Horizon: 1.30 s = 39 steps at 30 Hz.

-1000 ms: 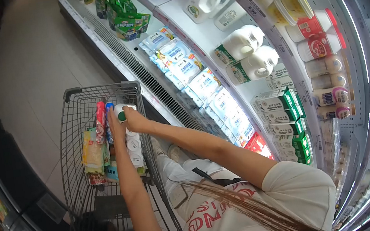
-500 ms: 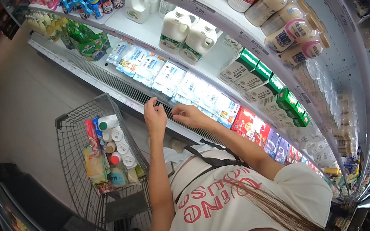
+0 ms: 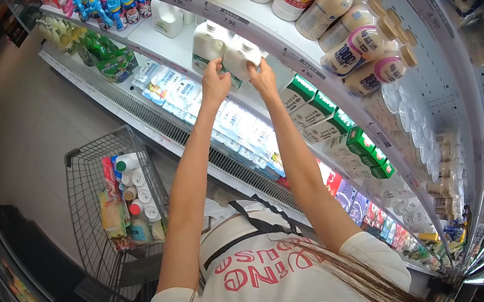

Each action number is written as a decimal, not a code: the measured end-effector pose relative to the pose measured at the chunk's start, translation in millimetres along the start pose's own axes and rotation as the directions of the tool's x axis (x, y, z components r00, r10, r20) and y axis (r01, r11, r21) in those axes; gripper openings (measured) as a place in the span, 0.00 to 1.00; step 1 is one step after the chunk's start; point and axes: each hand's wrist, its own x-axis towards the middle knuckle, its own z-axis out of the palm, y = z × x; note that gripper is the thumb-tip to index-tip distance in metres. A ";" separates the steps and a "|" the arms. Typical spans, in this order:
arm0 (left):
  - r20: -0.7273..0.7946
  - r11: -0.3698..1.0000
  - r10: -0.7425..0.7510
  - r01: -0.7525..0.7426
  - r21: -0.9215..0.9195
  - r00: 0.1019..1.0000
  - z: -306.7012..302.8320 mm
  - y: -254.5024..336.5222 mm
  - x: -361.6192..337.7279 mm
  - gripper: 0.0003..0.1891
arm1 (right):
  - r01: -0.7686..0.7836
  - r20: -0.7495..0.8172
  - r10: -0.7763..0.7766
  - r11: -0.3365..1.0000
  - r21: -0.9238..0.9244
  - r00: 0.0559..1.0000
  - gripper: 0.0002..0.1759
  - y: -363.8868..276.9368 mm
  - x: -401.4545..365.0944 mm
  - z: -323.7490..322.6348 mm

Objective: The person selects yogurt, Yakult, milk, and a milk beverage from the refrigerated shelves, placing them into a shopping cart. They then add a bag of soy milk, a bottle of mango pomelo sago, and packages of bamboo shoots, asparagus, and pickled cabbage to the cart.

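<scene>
Both arms reach up to the shelf, where two white milk jugs with green labels stand side by side. My left hand (image 3: 216,85) has its fingers curled against the left side of the right-hand milk jug (image 3: 240,57). On the other side, my right hand (image 3: 263,79) presses thumb and fingers to the same jug. The jug tilts slightly, and my hands hide part of its label. Close on its left is the second milk jug (image 3: 209,43), partly overlapped by the first.
A shopping cart (image 3: 76,203) with bottles (image 3: 142,194) and packets stands at left. Below the jugs lie blue-white milk packs (image 3: 182,91); green-and-white cartons (image 3: 316,104) are to the right. The upper shelf edge (image 3: 237,22) overhangs, carrying drink bottles (image 3: 358,49).
Both hands have risen from in front of the lower shelf to the right-hand milk jug and taken hold of it. The view has shifted slightly, and the cart appears further left.
</scene>
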 end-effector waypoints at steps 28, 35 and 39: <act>0.274 0.934 -0.038 0.132 -0.333 0.961 -79.7 67.5 -147.0 0.41 | 0.471 0.307 -0.381 0.823 -0.317 0.872 0.13 -120.2 -143.1 -61.9; 0.138 0.671 -0.288 0.302 -0.677 0.948 -112.6 95.3 -203.2 0.31 | 0.159 0.622 -0.151 0.986 0.043 0.768 0.20 -155.3 -145.2 -35.7; 0.067 0.744 -0.318 0.293 -0.601 0.946 -132.3 118.4 -222.7 0.31 | 0.105 0.684 -0.148 0.989 0.104 0.714 0.19 -168.3 -152.3 -22.9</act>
